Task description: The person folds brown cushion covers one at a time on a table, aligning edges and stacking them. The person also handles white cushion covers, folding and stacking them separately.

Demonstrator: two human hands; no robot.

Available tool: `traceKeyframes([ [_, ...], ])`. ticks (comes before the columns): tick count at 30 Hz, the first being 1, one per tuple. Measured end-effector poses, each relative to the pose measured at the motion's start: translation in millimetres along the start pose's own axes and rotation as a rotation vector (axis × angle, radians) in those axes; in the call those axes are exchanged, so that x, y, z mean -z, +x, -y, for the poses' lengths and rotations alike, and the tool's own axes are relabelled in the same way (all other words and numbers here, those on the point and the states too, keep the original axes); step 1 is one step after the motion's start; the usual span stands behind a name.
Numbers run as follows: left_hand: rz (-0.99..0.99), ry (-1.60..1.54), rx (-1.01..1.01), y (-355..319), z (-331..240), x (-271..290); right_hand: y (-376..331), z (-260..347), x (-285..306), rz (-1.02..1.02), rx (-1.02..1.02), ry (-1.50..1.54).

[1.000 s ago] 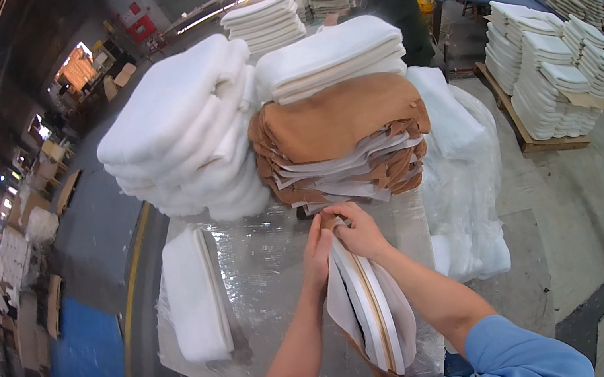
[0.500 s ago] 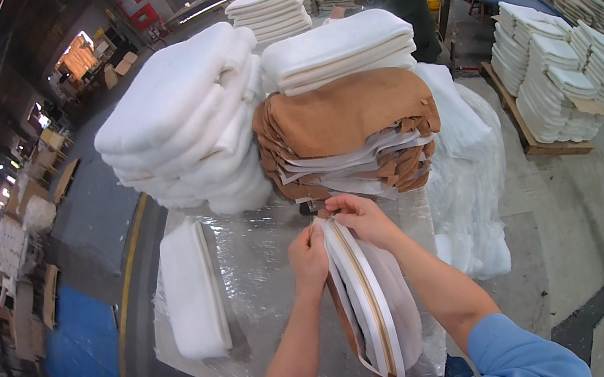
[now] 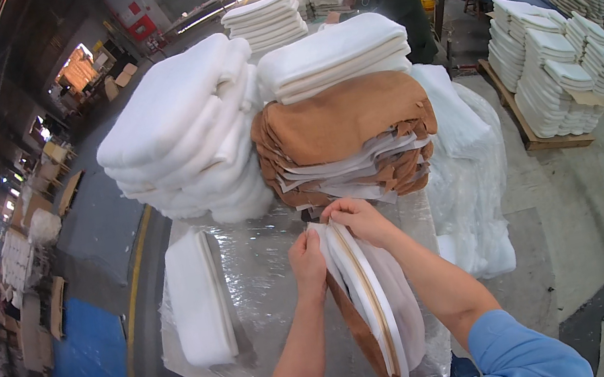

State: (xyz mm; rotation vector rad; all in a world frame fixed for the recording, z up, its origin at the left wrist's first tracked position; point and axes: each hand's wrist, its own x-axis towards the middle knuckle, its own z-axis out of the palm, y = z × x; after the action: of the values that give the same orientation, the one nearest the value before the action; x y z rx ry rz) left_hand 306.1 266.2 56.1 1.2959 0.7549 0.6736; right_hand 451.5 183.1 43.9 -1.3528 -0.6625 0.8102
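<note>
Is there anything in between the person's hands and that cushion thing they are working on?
No, nothing is in the way. The left hand and the right hand both already grip the top end of the white cushion cover, standing on edge on the plastic-covered table. The tan pile sits behind it.

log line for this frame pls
left hand: grips cushion cover top edge | right hand: pinches same edge | cover: upright on plastic-covered table | behind: brown cover stack
</note>
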Motion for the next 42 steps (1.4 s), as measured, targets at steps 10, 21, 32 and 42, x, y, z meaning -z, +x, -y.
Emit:
traceKeyframes([
  [10, 0.012, 0.325, -0.214, 0.6, -6.5, 6.4, -4.8, -2.5, -4.3, 0.027, 0.194, -0.176],
  [21, 0.149, 0.114, -0.255, 60.1, -64.0, -10.9, -3.0, -8.3, -5.8, 0.161, 0.37, -0.214],
  [32, 1.019, 0.432, 0.191, 96.6, -37.6, -58.7, -30.3, -42.4, -18.9, -0.003, 0.159, 0.05],
  [42, 0.523, 0.219, -0.077, 86.3, 21.0, 5.9, -85.3, -20.0, -0.7, -0.105, 0.116, 0.185],
])
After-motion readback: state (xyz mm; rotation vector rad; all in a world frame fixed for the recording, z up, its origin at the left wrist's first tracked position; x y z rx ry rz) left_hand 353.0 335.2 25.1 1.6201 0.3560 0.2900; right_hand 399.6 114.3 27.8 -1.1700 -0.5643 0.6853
